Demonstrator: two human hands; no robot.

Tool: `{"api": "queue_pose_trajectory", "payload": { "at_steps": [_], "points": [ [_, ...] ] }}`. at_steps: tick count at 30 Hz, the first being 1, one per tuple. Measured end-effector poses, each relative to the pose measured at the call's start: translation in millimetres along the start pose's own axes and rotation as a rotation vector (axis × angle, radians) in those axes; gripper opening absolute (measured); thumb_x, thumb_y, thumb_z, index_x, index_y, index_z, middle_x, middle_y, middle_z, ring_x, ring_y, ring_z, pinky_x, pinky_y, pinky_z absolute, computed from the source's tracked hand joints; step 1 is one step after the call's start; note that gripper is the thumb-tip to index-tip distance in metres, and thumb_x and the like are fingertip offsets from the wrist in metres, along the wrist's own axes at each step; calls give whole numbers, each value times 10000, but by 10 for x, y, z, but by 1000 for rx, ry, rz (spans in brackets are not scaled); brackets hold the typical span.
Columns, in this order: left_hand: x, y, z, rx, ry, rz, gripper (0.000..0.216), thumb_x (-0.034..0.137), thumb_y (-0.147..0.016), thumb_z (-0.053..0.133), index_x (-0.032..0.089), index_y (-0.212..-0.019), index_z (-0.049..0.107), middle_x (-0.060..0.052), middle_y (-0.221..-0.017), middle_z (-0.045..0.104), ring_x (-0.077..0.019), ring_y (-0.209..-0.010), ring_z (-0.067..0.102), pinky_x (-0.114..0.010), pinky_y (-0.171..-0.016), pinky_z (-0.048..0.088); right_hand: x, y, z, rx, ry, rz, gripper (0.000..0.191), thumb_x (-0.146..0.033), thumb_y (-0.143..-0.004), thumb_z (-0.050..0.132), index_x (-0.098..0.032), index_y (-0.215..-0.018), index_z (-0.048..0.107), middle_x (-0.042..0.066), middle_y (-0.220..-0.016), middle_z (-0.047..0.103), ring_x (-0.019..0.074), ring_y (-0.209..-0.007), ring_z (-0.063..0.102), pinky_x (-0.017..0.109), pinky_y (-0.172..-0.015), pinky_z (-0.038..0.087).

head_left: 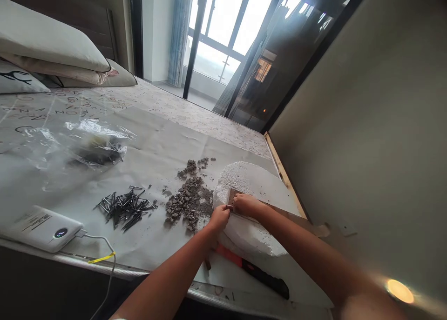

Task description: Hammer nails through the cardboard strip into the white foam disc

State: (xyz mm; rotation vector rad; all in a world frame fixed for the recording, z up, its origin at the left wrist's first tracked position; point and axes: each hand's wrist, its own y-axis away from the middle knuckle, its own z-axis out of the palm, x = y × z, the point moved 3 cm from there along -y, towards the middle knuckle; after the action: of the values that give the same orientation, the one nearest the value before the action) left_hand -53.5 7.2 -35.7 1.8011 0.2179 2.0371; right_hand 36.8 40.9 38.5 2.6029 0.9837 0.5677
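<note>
A brown, flat board-like piece (233, 195) lies on a rough white foam block (240, 173). My right hand (246, 205) rests over the left end of the board with its fingers curled together; whatever is in them is hidden. Just left of it, my left hand (220, 218) is closed in a pinch at the board's near corner, its fingertips almost meeting the right hand. What it pinches is too small to name. Below the foam lies a tool with a red and black handle (263, 276), its head partly hidden by my left arm.
Grey-brown rubble (185, 201) is scattered left of the foam. Further left lie a heap of dark nails (125, 207), a clear plastic bag (98, 145) with dark contents, and a white power bank (49, 229) with a cable. The sheet covers a bed beside a wall (377, 124).
</note>
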Motion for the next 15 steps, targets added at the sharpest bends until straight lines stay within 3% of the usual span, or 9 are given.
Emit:
{"api": "queue_pose_trajectory", "payload": {
  "at_steps": [10, 15],
  "points": [
    [-2, 2, -14, -12, -20, -26, 328, 107, -803, 388, 96, -1054, 599, 82, -443, 327, -50, -364, 279, -180, -394, 202, -66, 8, -110, -93, -12, 91, 224, -128, -834, 478, -49, -886, 681, 158, -949, 665, 221, -932, 579, 262, -783, 425],
    [13, 35, -12, -16, -26, -30, 335, 132, -805, 385, 116, -1062, 600, 80, -453, 315, -58, -357, 265, -191, -394, 209, -19, -36, -15, -129, -60, 207, 254, -269, -884, 492, -106, -1050, 595, 112, -1063, 599, 197, -941, 578, 335, -798, 477]
  ]
}}
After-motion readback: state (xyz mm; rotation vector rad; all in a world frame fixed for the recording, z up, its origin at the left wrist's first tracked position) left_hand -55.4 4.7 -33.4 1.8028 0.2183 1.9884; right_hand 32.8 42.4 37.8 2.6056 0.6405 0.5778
